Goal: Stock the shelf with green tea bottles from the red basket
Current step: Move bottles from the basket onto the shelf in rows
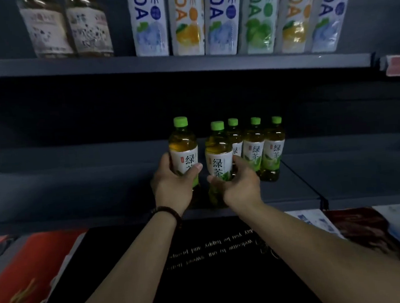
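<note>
The shelf [80, 192] carries a row of green tea bottles [254, 148] standing at right. Just beside them, near its front, are two more: the left grip [173, 183] clasps the left bottle [183, 147], upright, and the right grip [240, 184] clasps the right bottle [219, 155].

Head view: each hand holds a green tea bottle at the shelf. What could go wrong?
The right hand holds the right bottle just in front of the row of three bottles; pushing it in could knock the nearest over. Its grip sits low, so that bottle might tip. The left bottle, in the left hand, is close beside; the two may bump.
</note>
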`<action>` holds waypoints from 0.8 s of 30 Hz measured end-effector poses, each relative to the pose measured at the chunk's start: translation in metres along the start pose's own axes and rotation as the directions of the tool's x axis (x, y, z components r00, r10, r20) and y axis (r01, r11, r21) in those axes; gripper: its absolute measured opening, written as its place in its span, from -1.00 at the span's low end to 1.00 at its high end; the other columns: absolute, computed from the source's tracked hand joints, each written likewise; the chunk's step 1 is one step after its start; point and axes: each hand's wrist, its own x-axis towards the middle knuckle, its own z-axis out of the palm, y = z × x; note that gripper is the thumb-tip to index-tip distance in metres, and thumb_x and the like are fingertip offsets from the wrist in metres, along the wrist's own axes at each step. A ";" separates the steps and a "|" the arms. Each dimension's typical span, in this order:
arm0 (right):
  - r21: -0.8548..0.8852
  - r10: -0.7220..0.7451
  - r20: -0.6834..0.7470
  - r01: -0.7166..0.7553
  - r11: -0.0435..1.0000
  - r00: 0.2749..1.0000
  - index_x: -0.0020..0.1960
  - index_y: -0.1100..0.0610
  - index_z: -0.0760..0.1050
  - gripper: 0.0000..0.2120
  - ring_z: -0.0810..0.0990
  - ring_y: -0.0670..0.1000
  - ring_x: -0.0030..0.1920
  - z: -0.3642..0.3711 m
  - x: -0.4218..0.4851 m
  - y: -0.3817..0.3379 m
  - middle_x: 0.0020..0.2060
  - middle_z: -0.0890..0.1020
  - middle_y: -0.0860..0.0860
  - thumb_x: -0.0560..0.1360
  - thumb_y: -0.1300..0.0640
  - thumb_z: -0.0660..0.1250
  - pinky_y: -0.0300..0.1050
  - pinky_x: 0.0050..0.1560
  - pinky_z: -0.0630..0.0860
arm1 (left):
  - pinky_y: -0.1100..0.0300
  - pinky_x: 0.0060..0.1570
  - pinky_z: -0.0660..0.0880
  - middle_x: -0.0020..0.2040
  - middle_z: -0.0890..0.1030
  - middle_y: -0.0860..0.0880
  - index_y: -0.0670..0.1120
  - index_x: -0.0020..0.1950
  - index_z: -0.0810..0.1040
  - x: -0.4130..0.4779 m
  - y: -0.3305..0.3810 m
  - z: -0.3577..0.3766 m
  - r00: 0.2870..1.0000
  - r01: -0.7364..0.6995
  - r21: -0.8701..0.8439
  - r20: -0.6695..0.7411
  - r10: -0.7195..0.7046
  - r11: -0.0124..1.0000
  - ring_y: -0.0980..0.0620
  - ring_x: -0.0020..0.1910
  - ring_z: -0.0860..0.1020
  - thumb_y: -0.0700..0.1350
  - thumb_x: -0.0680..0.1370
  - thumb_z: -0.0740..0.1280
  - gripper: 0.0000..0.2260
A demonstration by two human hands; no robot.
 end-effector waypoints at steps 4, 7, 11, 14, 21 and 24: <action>0.005 0.047 0.001 -0.047 0.999 0.999 0.51 -0.10 0.48 -0.32 0.64 -0.07 0.25 0.028 0.039 0.025 0.21 0.69 -0.15 0.45 0.13 0.63 -0.03 0.32 0.60 | 0.15 0.04 0.59 0.15 0.71 0.11 0.03 0.29 0.60 0.043 -0.029 0.025 0.998 -0.044 0.005 -0.039 0.044 0.999 0.11 0.09 0.66 -0.05 0.48 0.63 -0.58; -0.056 -0.002 -0.030 0.000 0.998 1.000 0.42 -0.05 0.50 -0.41 0.65 -0.08 0.21 0.040 0.059 0.042 0.13 0.69 -0.17 0.46 0.10 0.62 0.01 0.30 0.62 | 0.13 0.05 0.62 0.03 0.66 0.23 0.06 0.29 0.59 0.058 -0.053 0.037 0.998 -0.049 -0.005 -0.044 0.049 0.999 0.23 -0.01 0.63 -0.03 0.48 0.63 -0.57; -0.199 -0.063 -0.115 0.039 0.979 0.991 0.29 -0.04 0.47 -0.47 0.63 -0.07 0.18 0.059 0.071 0.060 0.11 0.65 -0.11 0.42 0.06 0.65 -0.05 0.26 0.62 | 0.21 0.07 0.59 0.09 0.69 0.21 0.06 0.34 0.61 0.064 -0.079 0.042 0.996 -0.082 0.023 -0.037 0.083 0.996 0.28 0.00 0.63 -0.06 0.44 0.65 -0.50; -0.282 -0.066 -0.189 0.010 0.959 0.980 0.32 -0.03 0.47 -0.41 0.64 0.01 0.21 0.072 0.072 0.069 0.19 0.64 -0.03 0.38 -0.03 0.64 0.03 0.22 0.65 | 0.14 0.12 0.60 0.12 0.72 0.15 0.06 0.30 0.62 0.069 -0.091 0.045 0.997 -0.070 0.056 -0.031 0.072 0.996 0.19 0.04 0.66 -0.13 0.40 0.67 -0.49; -0.327 -0.031 -0.262 -0.058 0.943 0.965 0.29 0.05 0.45 -0.47 0.62 0.08 0.21 0.078 0.074 0.066 0.19 0.63 0.04 0.44 0.02 0.61 0.00 0.16 0.61 | -0.07 0.21 0.69 0.25 0.72 0.11 0.13 0.40 0.57 0.079 -0.100 0.053 0.997 -0.068 0.131 -0.032 0.073 0.989 0.05 0.24 0.68 -0.09 0.32 0.73 -0.31; -0.323 -0.026 -0.279 -0.068 0.944 0.960 0.26 0.07 0.44 -0.51 0.59 0.09 0.22 0.079 0.076 0.065 0.19 0.60 0.06 0.46 0.04 0.60 -0.01 0.17 0.59 | -0.06 0.19 0.69 0.24 0.71 0.11 0.14 0.37 0.58 0.082 -0.099 0.057 0.996 -0.073 0.142 -0.035 0.079 0.987 0.05 0.23 0.68 -0.07 0.33 0.72 -0.35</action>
